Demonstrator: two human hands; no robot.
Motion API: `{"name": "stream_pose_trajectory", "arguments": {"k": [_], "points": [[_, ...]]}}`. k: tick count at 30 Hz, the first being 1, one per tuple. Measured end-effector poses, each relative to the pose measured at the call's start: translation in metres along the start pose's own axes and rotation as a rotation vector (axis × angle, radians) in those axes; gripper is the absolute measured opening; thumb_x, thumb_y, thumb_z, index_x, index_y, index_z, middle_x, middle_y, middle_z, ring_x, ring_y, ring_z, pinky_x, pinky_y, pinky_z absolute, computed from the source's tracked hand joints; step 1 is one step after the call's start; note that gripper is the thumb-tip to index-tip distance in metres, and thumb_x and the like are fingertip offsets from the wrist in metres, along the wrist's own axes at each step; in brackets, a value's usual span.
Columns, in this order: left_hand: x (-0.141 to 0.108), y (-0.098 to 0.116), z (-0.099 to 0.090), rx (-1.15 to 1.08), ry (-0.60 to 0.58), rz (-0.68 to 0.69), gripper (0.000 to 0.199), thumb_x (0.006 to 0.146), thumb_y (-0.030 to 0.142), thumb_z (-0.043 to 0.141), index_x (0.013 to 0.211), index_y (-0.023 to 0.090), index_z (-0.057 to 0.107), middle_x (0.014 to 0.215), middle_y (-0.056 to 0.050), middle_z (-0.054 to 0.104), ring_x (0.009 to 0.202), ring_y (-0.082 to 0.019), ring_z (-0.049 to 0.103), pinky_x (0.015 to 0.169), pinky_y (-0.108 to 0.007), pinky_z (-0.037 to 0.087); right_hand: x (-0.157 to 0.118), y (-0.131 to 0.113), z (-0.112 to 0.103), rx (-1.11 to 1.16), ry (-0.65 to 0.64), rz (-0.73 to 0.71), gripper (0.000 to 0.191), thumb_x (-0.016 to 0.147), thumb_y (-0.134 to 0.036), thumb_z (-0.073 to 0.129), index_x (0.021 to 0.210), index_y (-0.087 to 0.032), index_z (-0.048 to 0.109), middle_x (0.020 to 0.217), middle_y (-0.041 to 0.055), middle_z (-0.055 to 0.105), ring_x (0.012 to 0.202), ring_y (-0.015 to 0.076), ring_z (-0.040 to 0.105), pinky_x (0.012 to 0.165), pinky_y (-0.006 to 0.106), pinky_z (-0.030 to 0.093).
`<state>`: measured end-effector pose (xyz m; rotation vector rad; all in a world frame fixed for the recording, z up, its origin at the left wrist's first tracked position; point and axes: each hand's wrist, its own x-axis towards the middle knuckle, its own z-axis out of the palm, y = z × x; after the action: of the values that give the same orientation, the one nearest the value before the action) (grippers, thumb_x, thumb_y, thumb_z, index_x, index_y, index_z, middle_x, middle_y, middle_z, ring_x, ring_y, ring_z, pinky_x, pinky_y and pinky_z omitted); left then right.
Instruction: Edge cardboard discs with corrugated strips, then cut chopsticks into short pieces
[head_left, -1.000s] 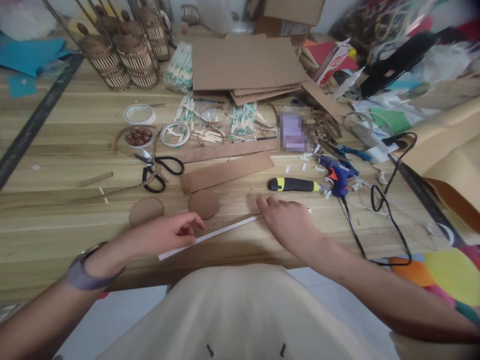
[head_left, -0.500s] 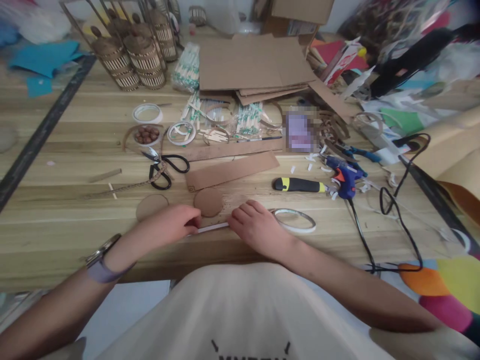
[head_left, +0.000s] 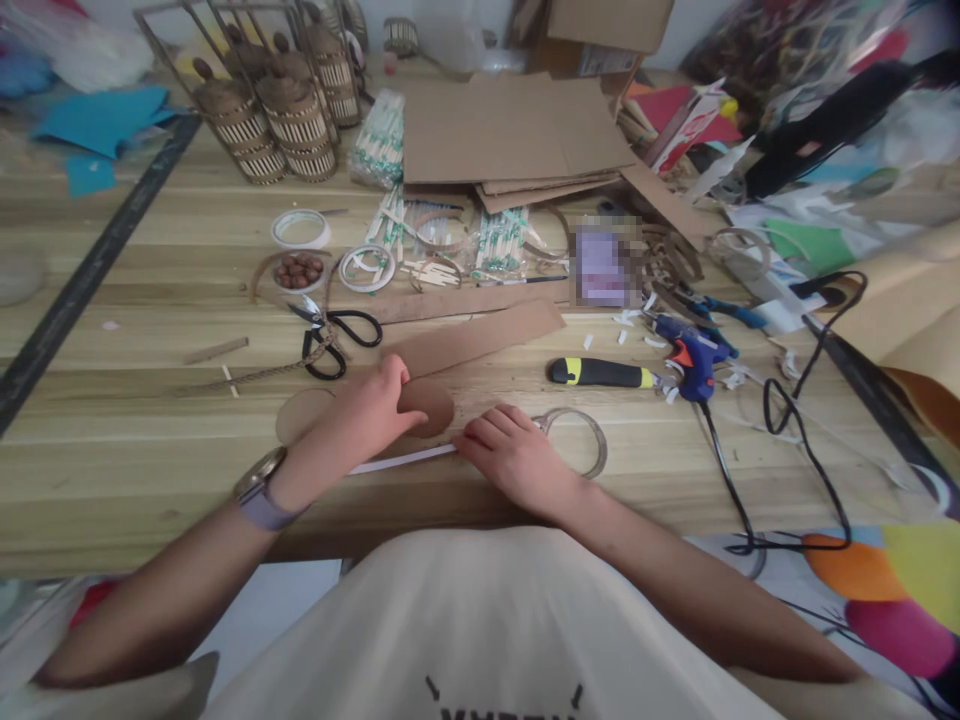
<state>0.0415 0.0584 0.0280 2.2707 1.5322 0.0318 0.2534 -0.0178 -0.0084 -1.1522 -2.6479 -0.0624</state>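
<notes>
Right hand [head_left: 517, 455] is down on the wooden table [head_left: 150, 460], fingers bunched together at one end of a thin white strip [head_left: 405, 459]; can't tell if they're pinching it or just pressing it down, the fingertips hide that bit; the strip runs from there over toward the left wrist, on the near side of the left hand [head_left: 375, 413]; left hand's got thumb and forefinger spread apart with nothing visible between them, right at the edge of a round cardboard disc [head_left: 435, 408], though I can't tell if it's actually touching; a second disc [head_left: 300, 413] sits left of that hand, partly behind the wrist, which has a watch [head_left: 260, 480] on it; just right of the right hand there's a thin ring [head_left: 602, 440]; beyond both hands lies a flat piece of cardboard [head_left: 480, 335]; scissors [head_left: 318, 318] with black handles are past the left hand and a bit left, a braided cord [head_left: 270, 375] beside them, some little brown balls [head_left: 298, 270] further back; past the right hand and over to its right you've got a black and yellow cutter handle [head_left: 604, 373], then a blue glue gun [head_left: 696, 362] with its black cable [head_left: 726, 470] trailing back toward the person.
</notes>
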Motion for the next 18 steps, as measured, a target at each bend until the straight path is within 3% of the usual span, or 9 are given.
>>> {"name": "stream_pose_trajectory", "arguments": {"k": [3,6,10,15,18], "points": [[-0.012,0.007,-0.015,-0.151,-0.042,-0.043,0.021,0.084,0.029,0.065,0.088,0.023,0.045,0.076,0.003,0.059,0.066,-0.017,0.059,0.059,-0.027,0.039,-0.002,0.000,0.000,0.028,0.001,0.020,0.017,0.098,-0.016,0.054,0.097,-0.018,0.071,0.088,0.0049,0.068,0.085,0.0205,0.053,0.086,0.034,0.040],[-0.034,0.019,-0.022,-0.217,0.013,0.021,0.017,0.084,0.023,0.061,0.087,0.024,0.044,0.077,0.004,0.060,0.066,-0.016,0.058,0.060,-0.027,0.038,-0.002,0.000,0.001,0.045,0.012,0.027,0.015,0.096,-0.017,0.057,0.093,-0.018,0.071,0.086,0.0046,0.067,0.085,0.0200,0.053,0.084,0.034,0.040],[-0.053,0.026,-0.010,-0.206,0.020,0.063,0.010,0.087,0.019,0.055,0.085,0.024,0.046,0.078,0.002,0.064,0.069,-0.018,0.062,0.061,-0.028,0.040,-0.002,0.002,0.005,0.082,0.041,0.044,0.016,0.094,-0.018,0.060,0.081,-0.019,0.069,0.085,0.0037,0.066,0.083,0.0189,0.052,0.082,0.032,0.040],[-0.057,0.023,0.004,-0.114,0.008,0.078,0.006,0.091,0.018,0.051,0.089,0.023,0.053,0.083,0.000,0.069,0.071,-0.019,0.065,0.061,-0.028,0.041,-0.004,0.004,0.008,0.148,0.045,0.064,0.013,0.096,-0.022,0.060,0.090,-0.018,0.071,0.089,0.0041,0.068,0.087,0.0189,0.052,0.083,0.032,0.040],[-0.059,0.022,0.005,-0.055,0.000,0.131,0.013,0.094,0.018,0.048,0.098,0.022,0.059,0.091,-0.004,0.071,0.079,-0.021,0.066,0.064,-0.029,0.043,-0.005,0.005,0.008,0.142,0.037,0.075,0.013,0.095,-0.021,0.061,0.088,-0.019,0.071,0.089,0.0038,0.068,0.087,0.0188,0.052,0.084,0.032,0.040]]}}
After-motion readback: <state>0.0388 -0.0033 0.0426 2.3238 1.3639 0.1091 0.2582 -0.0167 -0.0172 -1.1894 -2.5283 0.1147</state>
